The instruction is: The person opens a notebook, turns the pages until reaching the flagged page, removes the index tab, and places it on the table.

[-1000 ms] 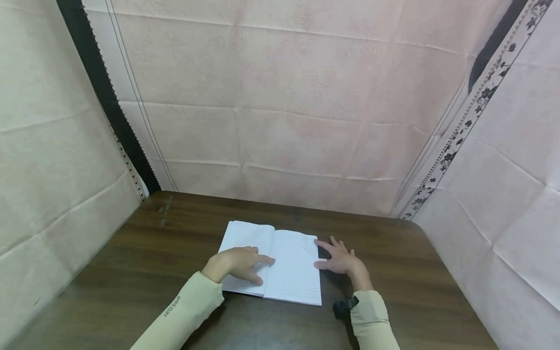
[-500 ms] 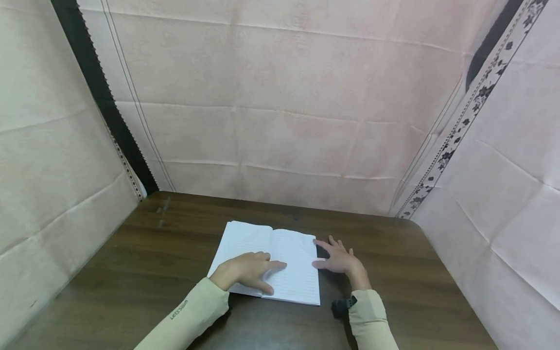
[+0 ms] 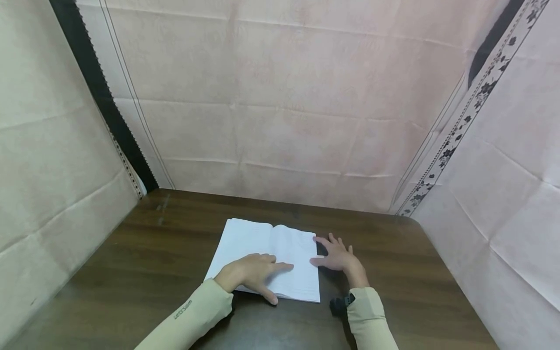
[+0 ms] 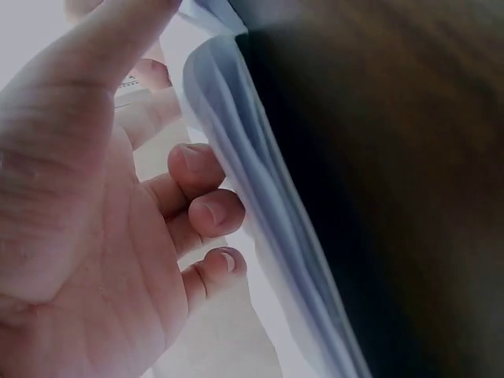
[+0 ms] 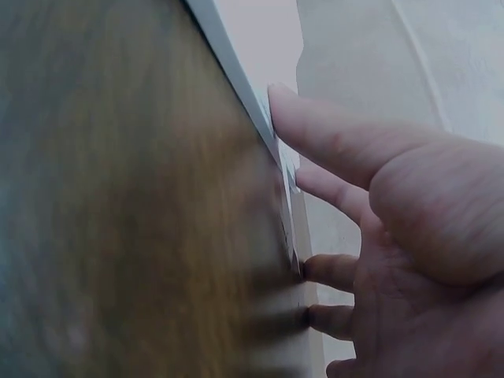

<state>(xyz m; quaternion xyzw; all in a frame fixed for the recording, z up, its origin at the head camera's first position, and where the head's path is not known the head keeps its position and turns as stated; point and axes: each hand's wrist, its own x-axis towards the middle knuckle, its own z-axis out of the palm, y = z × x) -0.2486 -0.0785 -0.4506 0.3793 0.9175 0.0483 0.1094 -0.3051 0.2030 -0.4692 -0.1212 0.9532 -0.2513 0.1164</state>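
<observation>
An open notebook [image 3: 302, 284] with white lined pages lies on the brown table. My left hand [image 3: 251, 271] is over its lower middle, index finger stretched across the right page and thumb spread beyond the near edge. In the left wrist view the other fingers [image 4: 214, 211] bend loosely close to the layered page edges [image 4: 272, 197], holding nothing. At the notebook's right edge, my right hand [image 3: 337, 255] has its fingers spread. Its thumb [image 5: 315, 126] touches the page edge in the right wrist view, while the other fingertips rest on the table beside it.
The brown wooden table [image 3: 144, 262] extends around the notebook. Pale cloth [image 3: 284, 97] hangs behind it and on both sides. A dark strap-like device [image 3: 340, 306] sits at the right wrist.
My left hand has slid right and slightly nearer across the notebook, from the left page over the fold onto the right page. The right hand stays at the right edge.
</observation>
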